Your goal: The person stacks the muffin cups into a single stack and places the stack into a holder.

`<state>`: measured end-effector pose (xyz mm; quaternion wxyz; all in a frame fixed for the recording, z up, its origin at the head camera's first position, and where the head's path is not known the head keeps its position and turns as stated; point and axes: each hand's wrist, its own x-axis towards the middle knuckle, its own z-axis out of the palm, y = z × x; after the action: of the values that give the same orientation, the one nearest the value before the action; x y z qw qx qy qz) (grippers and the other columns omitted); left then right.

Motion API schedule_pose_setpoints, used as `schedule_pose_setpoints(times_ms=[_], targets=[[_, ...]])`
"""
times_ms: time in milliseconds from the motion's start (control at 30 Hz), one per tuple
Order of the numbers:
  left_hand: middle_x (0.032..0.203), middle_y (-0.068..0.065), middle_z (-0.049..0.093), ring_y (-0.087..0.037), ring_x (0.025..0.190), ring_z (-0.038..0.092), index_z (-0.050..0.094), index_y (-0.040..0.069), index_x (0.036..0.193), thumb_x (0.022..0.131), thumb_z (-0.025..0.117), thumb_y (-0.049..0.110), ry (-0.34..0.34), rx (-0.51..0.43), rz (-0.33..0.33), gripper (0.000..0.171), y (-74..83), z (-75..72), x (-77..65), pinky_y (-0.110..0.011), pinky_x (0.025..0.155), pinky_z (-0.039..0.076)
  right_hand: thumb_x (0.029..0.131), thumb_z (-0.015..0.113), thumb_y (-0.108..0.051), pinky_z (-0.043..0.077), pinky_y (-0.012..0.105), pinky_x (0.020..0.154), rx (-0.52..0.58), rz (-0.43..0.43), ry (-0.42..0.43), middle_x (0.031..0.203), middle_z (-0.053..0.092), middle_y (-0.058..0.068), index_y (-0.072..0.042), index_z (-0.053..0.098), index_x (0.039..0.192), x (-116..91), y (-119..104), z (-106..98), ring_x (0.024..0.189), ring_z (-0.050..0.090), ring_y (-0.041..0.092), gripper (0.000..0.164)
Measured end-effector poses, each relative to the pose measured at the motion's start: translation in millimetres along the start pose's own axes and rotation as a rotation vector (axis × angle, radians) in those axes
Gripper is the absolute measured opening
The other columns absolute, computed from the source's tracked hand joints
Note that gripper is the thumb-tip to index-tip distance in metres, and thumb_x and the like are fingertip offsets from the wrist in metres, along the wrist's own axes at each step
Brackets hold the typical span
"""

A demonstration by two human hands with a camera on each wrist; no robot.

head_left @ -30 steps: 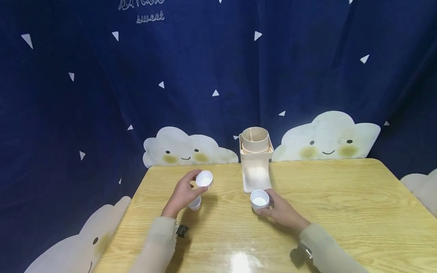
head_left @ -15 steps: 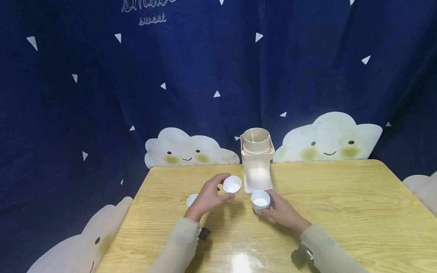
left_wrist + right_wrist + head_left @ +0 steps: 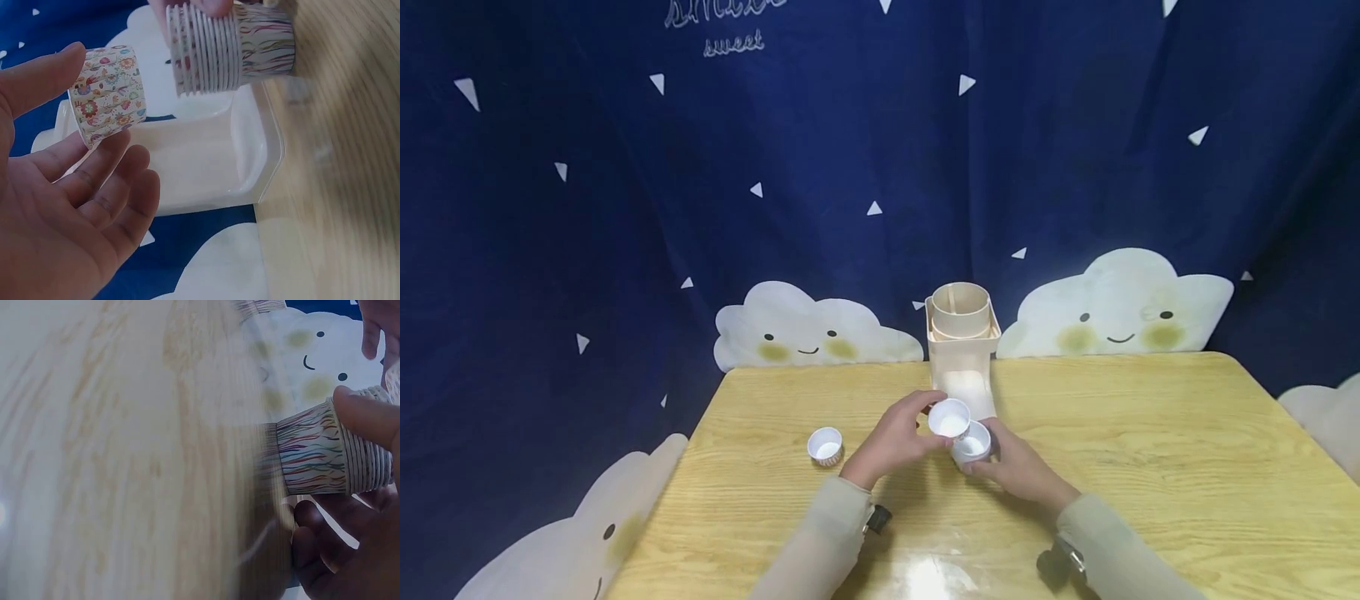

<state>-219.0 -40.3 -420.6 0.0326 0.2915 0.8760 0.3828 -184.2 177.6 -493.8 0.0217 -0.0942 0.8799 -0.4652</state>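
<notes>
My left hand (image 3: 895, 437) holds a small paper baking cup (image 3: 949, 418) between thumb and fingers. The left wrist view shows the cup's floral print (image 3: 109, 94). That cup is tilted, just above and left of a stack of paper cups (image 3: 976, 446). Several nested rims and a wavy coloured stripe pattern show on the stack (image 3: 312, 450). My right hand (image 3: 1022, 467) grips the stack near its rims, its base at or close to the tabletop. In the left wrist view a gap separates the floral cup from the stack. Another paper cup (image 3: 825, 448) stands upright on the table to the left.
A cream plastic holder (image 3: 962, 354) with a round tube (image 3: 961, 310) on top stands at the table's back edge, just behind both hands. White cloud-shaped panels (image 3: 820, 329) and a dark blue curtain (image 3: 820, 150) line the back. The wooden table (image 3: 1150, 442) extends to the right.
My left hand has carried its paper cup rightward, from above the standing cup to beside the stack. The standing cup is now fully visible. My right hand and the stack have stayed in place.
</notes>
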Motion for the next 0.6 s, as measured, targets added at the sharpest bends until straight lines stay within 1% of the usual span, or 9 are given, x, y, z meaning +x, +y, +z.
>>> schedule_pose_setpoints(times_ms=[133,333,500,600], targets=[[0.126,-0.003,0.065,-0.017,0.11,0.06,0.058,0.013,0.134,0.081,0.082,0.021,-0.019,0.023,-0.002,0.059,0.6,7.8,3.6,-0.029,0.09,0.05,0.079,0.082,-0.024,0.046,0.057,0.102,-0.019,-0.005,0.005,0.122,0.066,0.01,-0.009,0.052,0.126,-1.2,-0.6,-0.8,0.114,0.061,0.029,0.058],[0.124,-0.002,0.066,-0.015,0.108,0.061,0.058,0.012,0.134,0.08,0.082,0.022,-0.033,0.033,0.029,0.059,2.8,15.0,7.9,-0.028,0.094,0.049,0.078,0.083,-0.023,0.042,0.06,0.107,-0.009,-0.025,0.002,0.126,0.065,0.013,-0.007,0.052,0.126,-1.7,0.7,-2.3,0.121,0.06,0.035,0.06],[0.123,-0.001,0.067,-0.014,0.107,0.062,0.059,0.012,0.133,0.079,0.082,0.021,-0.031,0.037,0.014,0.059,3.1,18.8,9.8,-0.027,0.093,0.049,0.078,0.082,-0.024,0.044,0.059,0.105,-0.02,-0.062,0.003,0.126,0.065,0.015,-0.005,0.052,0.126,-1.6,0.7,-2.8,0.12,0.06,0.036,0.06],[0.123,-0.002,0.067,-0.014,0.106,0.062,0.06,0.011,0.132,0.079,0.082,0.022,-0.037,0.053,0.006,0.059,1.1,21.6,10.8,-0.026,0.091,0.05,0.078,0.083,-0.024,0.045,0.058,0.104,-0.012,-0.054,0.007,0.125,0.065,0.015,-0.006,0.052,0.126,-1.5,0.8,-1.6,0.12,0.06,0.035,0.06]])
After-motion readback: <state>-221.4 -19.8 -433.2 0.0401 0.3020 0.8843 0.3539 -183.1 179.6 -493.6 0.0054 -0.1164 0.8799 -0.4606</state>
